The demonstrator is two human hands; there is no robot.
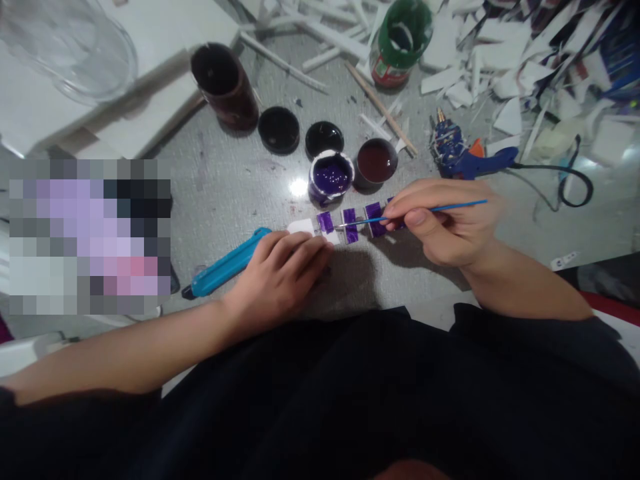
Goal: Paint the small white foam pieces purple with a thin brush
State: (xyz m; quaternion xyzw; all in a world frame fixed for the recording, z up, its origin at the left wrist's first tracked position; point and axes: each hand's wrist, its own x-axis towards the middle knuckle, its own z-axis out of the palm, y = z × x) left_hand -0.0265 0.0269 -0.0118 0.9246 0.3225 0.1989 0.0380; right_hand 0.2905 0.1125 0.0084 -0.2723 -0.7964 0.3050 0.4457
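Note:
My right hand (443,223) is closed round a thin blue paintbrush (457,205). The brush's tip reaches left to a small white piece (331,236) with a purple painted patch. My left hand (287,267) presses its curled fingers on this white piece at its near edge; part of it is hidden under them. To the right, several small purple-painted pieces (351,225) lie in a row, the last ones partly behind my right hand. Just beyond them stands an open pot of purple paint (331,177) with a white-smeared rim. A blue utility knife (230,263) lies beside my left hand.
Behind the paint are a dark red pot (377,163), two black lids (279,129), a dark cup (225,87) and a green jar (401,43). A blue glue gun (465,150) with its cable lies right. White scraps (500,60) heap at the back. A blurred patch covers the left.

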